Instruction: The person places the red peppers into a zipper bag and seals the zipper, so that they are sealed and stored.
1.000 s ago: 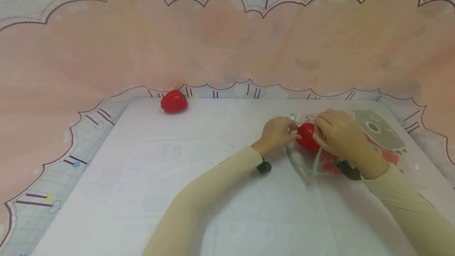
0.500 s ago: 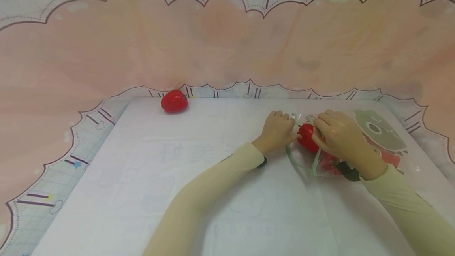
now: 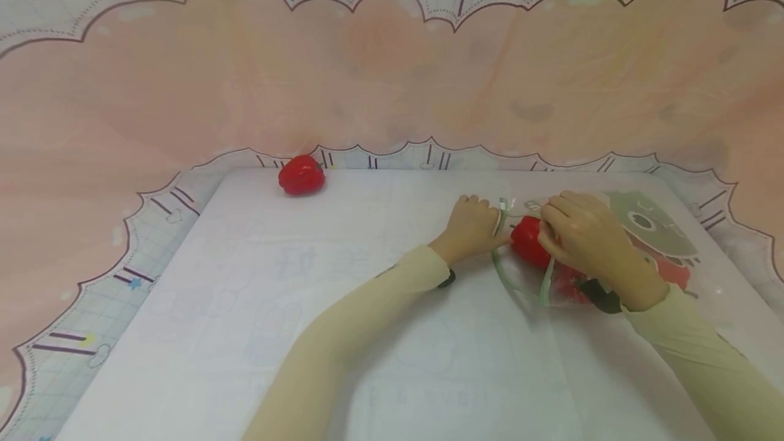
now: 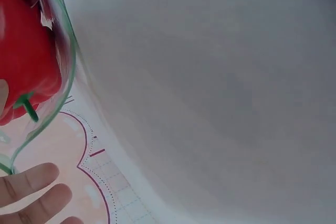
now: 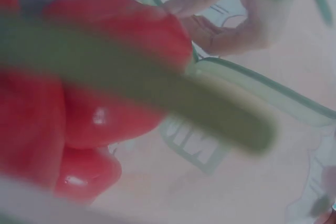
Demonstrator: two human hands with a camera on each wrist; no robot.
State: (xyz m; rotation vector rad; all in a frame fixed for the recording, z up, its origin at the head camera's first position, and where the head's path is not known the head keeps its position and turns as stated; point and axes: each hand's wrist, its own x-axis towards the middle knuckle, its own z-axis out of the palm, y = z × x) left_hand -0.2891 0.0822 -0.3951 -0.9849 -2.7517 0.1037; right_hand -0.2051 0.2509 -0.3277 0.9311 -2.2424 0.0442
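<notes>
A clear zip bag with a cartoon print lies at the right of the white mat. Its green rim gapes towards the left. A red bell pepper sits in the mouth, seen close in the left wrist view and the right wrist view. More red shows deeper in the bag. My left hand pinches the rim's left side; its fingers show beyond the pepper. My right hand curls over the pepper and grips the rim's upper strip.
A second red bell pepper lies alone at the mat's far left corner. A pink and grid-patterned cloth rises behind the mat and wraps its sides. The mat's near half holds only my sleeved forearms.
My left hand has shifted slightly left and back, drawing the green rim wider. The right hand and the pepper have hardly moved.
</notes>
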